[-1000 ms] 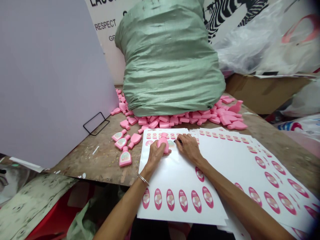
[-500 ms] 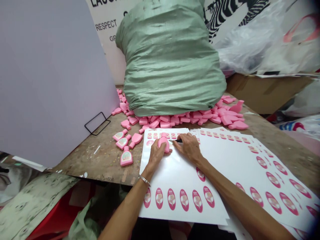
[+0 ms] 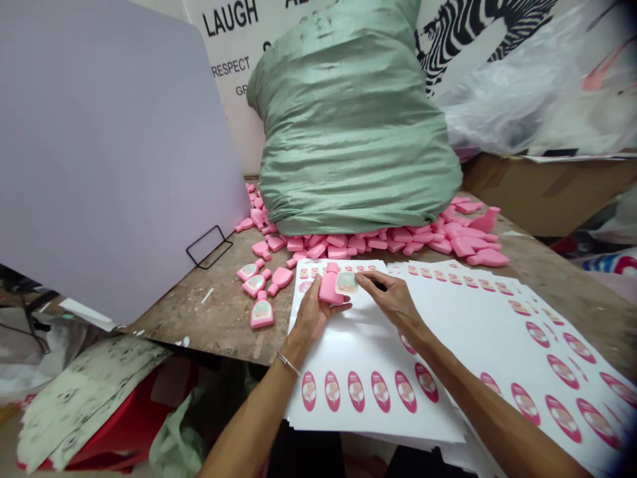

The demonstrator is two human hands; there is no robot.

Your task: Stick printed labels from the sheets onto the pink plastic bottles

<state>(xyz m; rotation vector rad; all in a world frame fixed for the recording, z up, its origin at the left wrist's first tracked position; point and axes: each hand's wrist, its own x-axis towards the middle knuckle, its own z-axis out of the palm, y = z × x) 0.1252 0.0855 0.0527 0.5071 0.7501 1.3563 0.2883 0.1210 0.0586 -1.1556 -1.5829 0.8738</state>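
L hand (image 3: 312,311): curled round pink bottle (image 3: 328,288), above label sheet (image 3: 343,345), prob. to steady it.
R hand (image 3: 393,295): pinching pale label (image 3: 347,283) by its edge, likely to spare the sticky side (small dark item (image 3: 380,287) tucked in too, type unclear).
Label pos.: at bottle's edge, contact unclear.
Ovals (image 3: 381,392): pink, txt too tiny.
Wall (image 3: 229,43): "LAUGH", "RESPECT"; more partly hidden by sack (image 3: 358,133).

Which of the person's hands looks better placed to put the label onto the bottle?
Probably the right hand: it pinches the pale green label by its edge, right beside the pink bottle. The left hand is taken up with holding that bottle.
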